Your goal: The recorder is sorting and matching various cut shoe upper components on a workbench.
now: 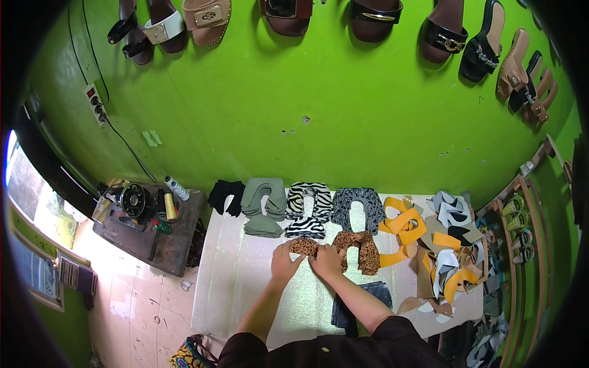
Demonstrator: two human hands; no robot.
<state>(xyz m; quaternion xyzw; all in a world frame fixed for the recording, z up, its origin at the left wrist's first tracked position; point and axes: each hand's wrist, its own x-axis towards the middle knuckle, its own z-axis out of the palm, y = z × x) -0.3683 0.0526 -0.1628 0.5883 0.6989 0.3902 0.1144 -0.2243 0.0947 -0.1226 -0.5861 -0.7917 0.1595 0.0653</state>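
Both hands are over the white table [239,276], closed on the two ends of a small leopard-print fabric piece [304,246]. My left hand [284,264] grips its left end, and my right hand [326,260] its right end. Just right of my right hand lies a U-shaped leopard-print stack [369,253]. Behind my hands are zebra-print pieces [302,199], with a smaller zebra-print stack [307,229] in front. Grey-green U-shaped pieces [270,190] and a smaller grey-green stack [263,226] are to their left. A dark patterned U-shaped stack [374,205] stands to the right.
Black pieces [226,195] sit at the back left. Yellow-orange cutouts [406,227] and mixed scraps [454,264] cover the right side. Dark folded material [345,316] lies under my right forearm. A sewing machine [134,199] stands on a side table at left. Sandals [375,21] hang on the green wall.
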